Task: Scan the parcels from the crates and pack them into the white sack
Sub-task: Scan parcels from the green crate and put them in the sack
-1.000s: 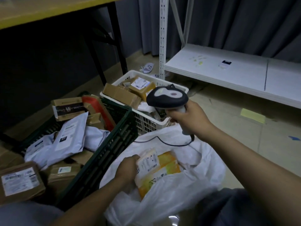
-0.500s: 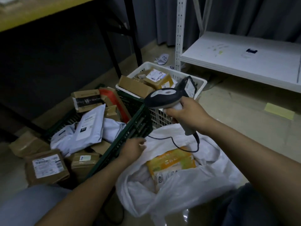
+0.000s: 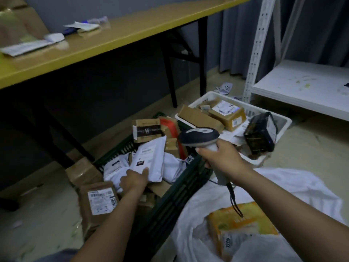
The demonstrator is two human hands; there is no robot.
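My right hand grips the handle of a grey and black barcode scanner, held over the edge of the dark green crate. My left hand reaches into that crate and takes hold of the lower edge of a white mailer bag lying on top of other parcels. The white sack lies open at the lower right with a yellow parcel inside. A white crate behind holds brown boxes and a black parcel.
A yellow table with black legs stands over the crates. White metal shelving is at the right. Brown boxes lie on the floor left of the green crate. The scanner's cable hangs over the sack.
My left hand let go of the yellow parcel in the sack and moved left into the green crate onto the white mailer bag. The view swung left and up. My right hand still holds the scanner.
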